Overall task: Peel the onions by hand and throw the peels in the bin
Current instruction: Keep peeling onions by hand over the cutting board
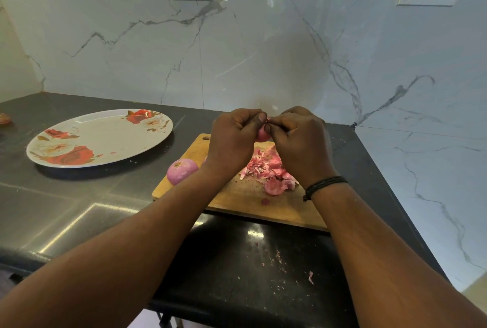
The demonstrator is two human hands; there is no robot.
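Both grips close on a small pink onion (262, 135) held above the tan wooden cutting board (237, 197): left hand (233, 140) cups it, right hand (297, 143) pinches skin at top. Onion mostly hidden by fingers. Pink peel pile (266, 169) lies below grip; peeled purple onion (181, 170) to grip's lower left. White oval rose-print plate (105, 135) further left holds only tiny scraps.

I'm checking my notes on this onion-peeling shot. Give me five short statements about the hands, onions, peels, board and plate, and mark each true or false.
1. Both hands hold a small pink onion above the wooden chopping board. True: the left hand and right hand grip it together.
2. The floral oval plate holds peeled onions. False: no onions lie on it.
3. A pile of pink onion peels lies on the board. True.
4. The peeled purple onion sits on the plate. False: it rests at the board's left edge.
5. A black band is on the left wrist. False: the right wrist.
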